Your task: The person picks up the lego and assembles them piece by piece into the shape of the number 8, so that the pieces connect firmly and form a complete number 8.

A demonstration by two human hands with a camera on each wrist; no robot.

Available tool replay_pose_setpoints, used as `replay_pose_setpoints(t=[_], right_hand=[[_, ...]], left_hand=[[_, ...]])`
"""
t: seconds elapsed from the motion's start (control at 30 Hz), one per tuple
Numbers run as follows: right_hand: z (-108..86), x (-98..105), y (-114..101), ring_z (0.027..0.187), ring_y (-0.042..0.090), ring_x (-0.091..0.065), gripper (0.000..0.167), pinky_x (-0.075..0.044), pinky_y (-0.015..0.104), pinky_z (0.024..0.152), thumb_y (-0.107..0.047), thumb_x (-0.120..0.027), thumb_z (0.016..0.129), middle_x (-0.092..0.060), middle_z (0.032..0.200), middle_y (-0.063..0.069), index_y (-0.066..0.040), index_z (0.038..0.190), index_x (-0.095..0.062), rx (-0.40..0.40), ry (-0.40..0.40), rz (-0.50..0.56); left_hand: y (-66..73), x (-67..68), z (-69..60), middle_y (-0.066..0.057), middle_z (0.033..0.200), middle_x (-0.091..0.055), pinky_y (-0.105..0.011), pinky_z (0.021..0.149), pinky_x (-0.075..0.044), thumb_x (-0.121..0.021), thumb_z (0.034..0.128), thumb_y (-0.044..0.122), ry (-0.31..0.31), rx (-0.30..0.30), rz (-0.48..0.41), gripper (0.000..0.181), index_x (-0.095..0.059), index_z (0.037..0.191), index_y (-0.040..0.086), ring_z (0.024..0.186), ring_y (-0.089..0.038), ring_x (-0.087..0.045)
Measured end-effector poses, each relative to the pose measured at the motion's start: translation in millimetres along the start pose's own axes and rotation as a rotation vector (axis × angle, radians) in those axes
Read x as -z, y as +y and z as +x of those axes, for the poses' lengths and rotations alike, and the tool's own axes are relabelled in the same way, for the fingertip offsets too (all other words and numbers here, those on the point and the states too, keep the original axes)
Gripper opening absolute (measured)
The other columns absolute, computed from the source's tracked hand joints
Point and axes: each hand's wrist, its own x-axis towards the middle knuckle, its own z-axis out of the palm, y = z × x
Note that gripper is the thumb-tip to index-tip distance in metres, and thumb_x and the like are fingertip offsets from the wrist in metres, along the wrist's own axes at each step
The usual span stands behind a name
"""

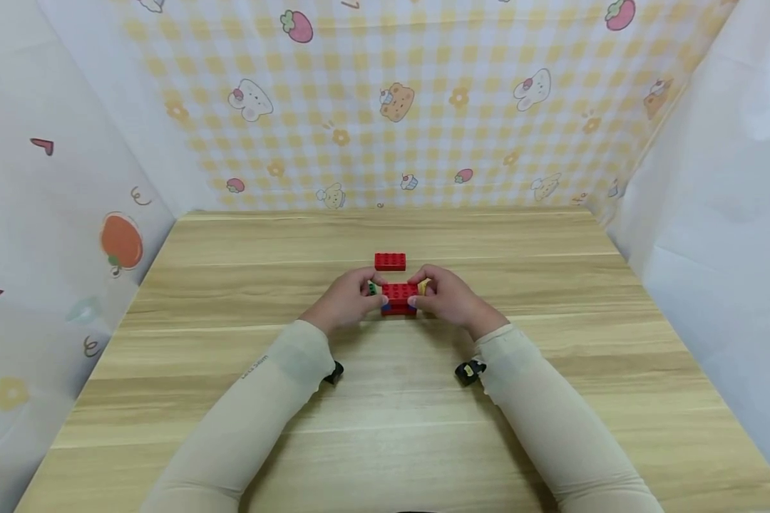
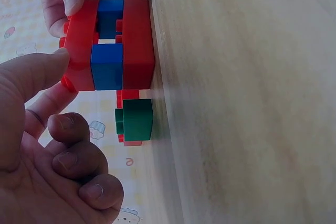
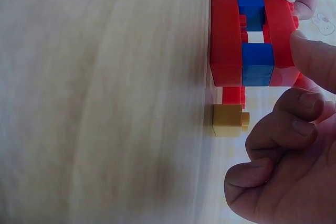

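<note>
A small stack stands on the table: a red brick (image 2: 137, 45) at the bottom, two blue bricks (image 2: 107, 67) apart from each other on it, and an upper red brick (image 1: 400, 291) bridging them. My left hand (image 1: 348, 298) pinches the left end of the upper red brick between thumb and forefinger. At its right end, my right hand (image 1: 449, 299) pinches the same brick likewise. The other fingers of both hands are curled loosely beside the stack. In the wrist views the upper brick rests against the blue ones; whether it is fully pressed on, I cannot tell.
Behind the stack lies another red brick (image 1: 390, 261). A green brick (image 2: 138, 120) sits by the left hand, and a yellow brick (image 3: 227, 120) by the right. The wooden table (image 1: 385, 427) meets a checked cloth (image 1: 385, 142) at the back.
</note>
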Motion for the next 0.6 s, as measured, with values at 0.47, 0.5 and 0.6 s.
replay_pose_setpoints(t=[0.47,0.5,0.6], right_hand=[[0.5,0.2,-0.8,0.058,0.015,-0.045,0.027,-0.041,0.027,0.056,-0.01,-0.075,0.098,-0.049,0.066,0.001,-0.008,0.122,-0.064,-0.011,0.0,-0.001],[0.3,0.2,-1.1,0.058,0.015,-0.045,0.027,-0.041,0.027,0.055,-0.01,-0.075,0.098,-0.049,0.066,0.001,-0.008,0.122,-0.064,-0.012,0.0,0.0],[-0.2,0.0,-1.4,0.057,0.015,-0.044,0.027,-0.041,0.027,0.056,-0.01,-0.075,0.098,-0.049,0.066,0.001,-0.008,0.123,-0.064,-0.018,-0.003,0.005]], left_hand=[[1.6,1.5,-0.1,-0.005,0.081,-0.05,-0.032,0.06,-0.041,-0.073,0.1007,0.026,0.006,0.0,0.019,0.026,-0.068,0.126,0.021,0.065,-0.02,-0.047],[1.8,1.5,-0.3,-0.005,0.081,-0.049,-0.032,0.06,-0.04,-0.073,0.1007,0.026,0.006,0.002,0.018,0.027,-0.068,0.126,0.021,0.065,-0.02,-0.047],[1.7,1.4,-0.7,-0.005,0.081,-0.048,-0.032,0.06,-0.039,-0.073,0.1008,0.028,0.003,0.01,0.021,0.028,-0.068,0.127,0.022,0.065,-0.02,-0.046]])
